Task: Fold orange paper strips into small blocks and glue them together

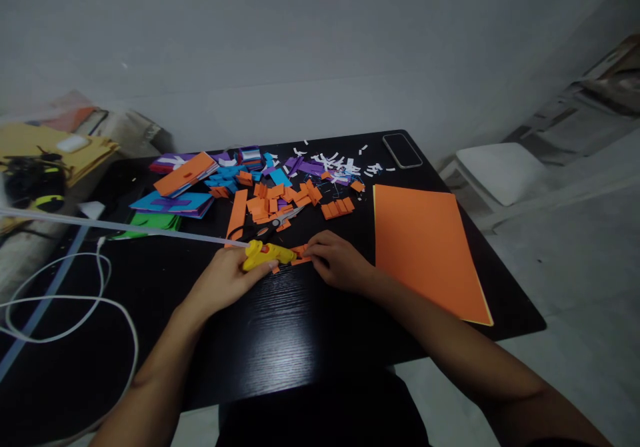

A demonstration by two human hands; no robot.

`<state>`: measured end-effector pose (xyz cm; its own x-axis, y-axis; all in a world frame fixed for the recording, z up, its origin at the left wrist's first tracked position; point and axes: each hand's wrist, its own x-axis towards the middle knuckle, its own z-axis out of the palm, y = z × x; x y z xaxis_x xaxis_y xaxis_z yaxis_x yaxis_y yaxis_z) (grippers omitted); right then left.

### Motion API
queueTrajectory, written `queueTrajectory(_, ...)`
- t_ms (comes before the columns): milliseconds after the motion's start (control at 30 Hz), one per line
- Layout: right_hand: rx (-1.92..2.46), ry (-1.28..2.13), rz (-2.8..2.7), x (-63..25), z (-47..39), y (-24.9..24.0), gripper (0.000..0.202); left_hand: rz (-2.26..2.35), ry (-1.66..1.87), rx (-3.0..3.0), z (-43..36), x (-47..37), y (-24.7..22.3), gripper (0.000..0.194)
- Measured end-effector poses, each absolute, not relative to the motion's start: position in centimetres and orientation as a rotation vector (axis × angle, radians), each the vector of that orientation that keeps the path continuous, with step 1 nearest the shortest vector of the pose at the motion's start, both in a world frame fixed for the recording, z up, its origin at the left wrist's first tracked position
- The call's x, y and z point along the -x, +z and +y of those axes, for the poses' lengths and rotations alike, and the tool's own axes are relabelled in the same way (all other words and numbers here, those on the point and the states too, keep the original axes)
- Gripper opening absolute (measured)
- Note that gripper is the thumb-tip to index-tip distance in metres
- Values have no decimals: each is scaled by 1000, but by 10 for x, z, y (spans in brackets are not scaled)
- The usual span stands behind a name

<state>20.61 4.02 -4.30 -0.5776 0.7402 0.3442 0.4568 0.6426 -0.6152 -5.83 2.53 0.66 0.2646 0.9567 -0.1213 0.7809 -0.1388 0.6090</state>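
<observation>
My left hand [231, 275] is wrapped round a yellow hot glue gun [267, 255], whose nozzle points right. A long translucent glue stick [150, 230] sticks out of its back end toward the left. At the nozzle lies a small folded orange paper piece [301, 259], and my right hand [336, 257] pinches it with its fingertips. Black-handled scissors [274, 224] lie just behind the glue gun, beside an orange paper strip [237, 210]. Several cut orange paper pieces [265, 206] are heaped behind the scissors.
Orange sheets [425, 247] lie at the right, with a phone [402, 150] behind them. White paper scraps [340, 166] and folded colored paper [173, 202] cover the back and left. A white cable [133, 327] loops at the left. A white stool [500, 170] stands beyond the table [270, 340].
</observation>
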Motion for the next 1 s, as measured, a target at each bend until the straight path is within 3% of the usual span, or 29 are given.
queueTrajectory(1000, 941, 601, -2260, -207, 41, -46, 23, 1579, 306, -2008, 29, 77, 11, 49)
